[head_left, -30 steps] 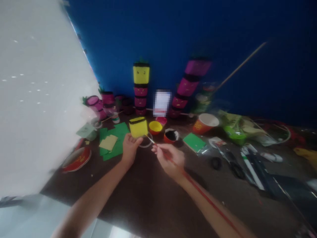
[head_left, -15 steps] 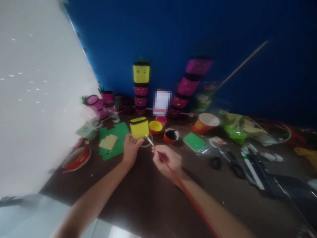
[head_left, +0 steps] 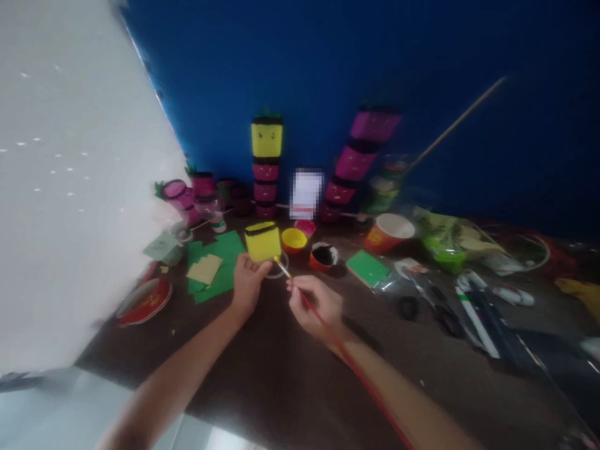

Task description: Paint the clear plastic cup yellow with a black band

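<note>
My left hand (head_left: 250, 281) grips the lower part of a yellow-painted cup (head_left: 263, 242) that has a black band near its rim. A long red-handled paintbrush (head_left: 313, 308) is pinched in my right hand (head_left: 319, 306). The brush's yellow-coated tip is at the cup's lower right edge; whether it touches cannot be made out. Just right of the cup sits a small pot of yellow paint (head_left: 294, 240). Beyond it are a pot of black paint (head_left: 323, 256) and a pot of pink paint (head_left: 304, 227). A clear ring-shaped rim (head_left: 282, 270) shows behind the brush tip.
Stacked painted cups (head_left: 266, 175) and a leaning magenta stack (head_left: 349, 162) stand by the blue wall. Green paper (head_left: 225, 250) lies left, with a red lid (head_left: 152, 303) nearby. A paper cup (head_left: 389, 232), green card (head_left: 368, 269), black tape roll (head_left: 409, 307) and markers lie right.
Almost nothing differs. Both hands, the yellow cup and the paintbrush keep nearly the same places, with a very slight shift of the whole view.
</note>
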`<state>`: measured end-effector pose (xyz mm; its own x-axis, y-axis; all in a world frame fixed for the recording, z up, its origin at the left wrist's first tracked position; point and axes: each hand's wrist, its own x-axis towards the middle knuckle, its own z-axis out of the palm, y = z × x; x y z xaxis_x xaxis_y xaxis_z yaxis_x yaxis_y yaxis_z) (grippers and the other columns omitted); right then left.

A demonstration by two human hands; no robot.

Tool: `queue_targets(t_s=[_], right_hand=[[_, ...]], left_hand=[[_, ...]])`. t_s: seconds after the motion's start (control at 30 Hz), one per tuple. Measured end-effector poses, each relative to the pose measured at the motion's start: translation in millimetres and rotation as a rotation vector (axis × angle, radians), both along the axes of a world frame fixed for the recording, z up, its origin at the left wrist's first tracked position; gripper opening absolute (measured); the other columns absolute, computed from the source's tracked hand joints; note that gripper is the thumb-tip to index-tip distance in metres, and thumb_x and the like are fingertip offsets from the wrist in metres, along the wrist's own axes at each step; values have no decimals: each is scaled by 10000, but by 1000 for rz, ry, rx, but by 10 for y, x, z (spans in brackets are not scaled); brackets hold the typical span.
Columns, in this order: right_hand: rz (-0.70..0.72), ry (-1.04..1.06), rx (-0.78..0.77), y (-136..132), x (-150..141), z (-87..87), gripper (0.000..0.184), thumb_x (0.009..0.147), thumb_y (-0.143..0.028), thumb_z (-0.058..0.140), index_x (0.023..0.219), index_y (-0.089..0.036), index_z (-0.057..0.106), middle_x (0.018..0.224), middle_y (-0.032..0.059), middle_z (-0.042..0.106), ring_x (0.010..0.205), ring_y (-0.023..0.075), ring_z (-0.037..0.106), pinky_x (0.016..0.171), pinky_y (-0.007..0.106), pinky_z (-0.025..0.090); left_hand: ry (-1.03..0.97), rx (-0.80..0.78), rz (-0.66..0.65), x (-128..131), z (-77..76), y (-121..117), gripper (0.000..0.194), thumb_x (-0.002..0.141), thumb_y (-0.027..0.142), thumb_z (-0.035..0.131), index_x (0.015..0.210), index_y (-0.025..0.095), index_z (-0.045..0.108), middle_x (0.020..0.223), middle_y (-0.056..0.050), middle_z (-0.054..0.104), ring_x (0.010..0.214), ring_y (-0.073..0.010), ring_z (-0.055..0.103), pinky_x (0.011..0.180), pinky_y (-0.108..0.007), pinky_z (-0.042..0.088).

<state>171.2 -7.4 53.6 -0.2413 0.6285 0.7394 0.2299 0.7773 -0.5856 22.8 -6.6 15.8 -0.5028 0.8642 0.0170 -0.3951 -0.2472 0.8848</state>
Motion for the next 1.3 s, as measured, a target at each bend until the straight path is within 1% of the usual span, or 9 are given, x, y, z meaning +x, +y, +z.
queue_targets(t_s=[0.23, 0.33, 0.47, 0.63, 0.9, 1.07, 1.3], right_hand=[[20, 8, -2, 5, -9, -20, 189, 752, -60, 557, 873, -203, 585, 817, 33, 697, 710, 139, 684, 682, 251, 577], [16, 11, 1, 6, -6, -20, 199, 750, -54, 558, 880, -203, 583, 818, 33, 693, 722, 140, 683, 691, 252, 573], [23, 17, -16, 7, -3, -35, 195, 747, -54, 561, 872, -202, 581, 826, 30, 688, 706, 132, 678, 671, 241, 570], [15, 37, -22, 10, 4, -37, 190, 747, -56, 560, 871, -200, 580, 812, 30, 682, 689, 130, 673, 652, 237, 566], [14, 34, -27, 8, 8, -22, 180, 753, -60, 550, 860, -200, 584, 787, 22, 664, 681, 127, 659, 640, 234, 557], [13, 37, -41, 4, 9, -44, 193, 760, -60, 543, 888, -201, 576, 814, 32, 663, 693, 130, 658, 639, 240, 559], [47, 57, -17, -3, 2, -37, 198, 762, -57, 540, 893, -200, 575, 827, 40, 666, 715, 135, 660, 661, 252, 561]], left_hand=[[-7, -6, 23, 2, 3, 6, 409, 600, 229, 783, 792, 205, 423, 723, 58, 580, 741, -94, 605, 765, -241, 462], [-12, 13, 4, 3, 2, 3, 400, 609, 226, 778, 809, 205, 432, 757, 45, 601, 774, -101, 612, 780, -246, 461], [-19, 6, 8, 5, 9, 1, 391, 611, 222, 777, 803, 201, 437, 742, 46, 612, 773, -100, 616, 799, -249, 457], [-18, 9, 1, 5, 11, -1, 402, 602, 240, 782, 838, 198, 459, 846, 3, 655, 858, -134, 636, 855, -286, 453], [-39, 14, 10, 11, 13, -2, 393, 601, 246, 783, 816, 202, 457, 815, 11, 654, 851, -138, 642, 872, -307, 458], [-43, 26, 15, 7, -2, 5, 385, 602, 229, 779, 783, 204, 440, 774, 31, 636, 823, -124, 636, 867, -299, 460], [0, 15, -2, 5, 3, -6, 387, 616, 226, 770, 822, 209, 444, 796, 32, 628, 830, -115, 626, 829, -266, 454]])
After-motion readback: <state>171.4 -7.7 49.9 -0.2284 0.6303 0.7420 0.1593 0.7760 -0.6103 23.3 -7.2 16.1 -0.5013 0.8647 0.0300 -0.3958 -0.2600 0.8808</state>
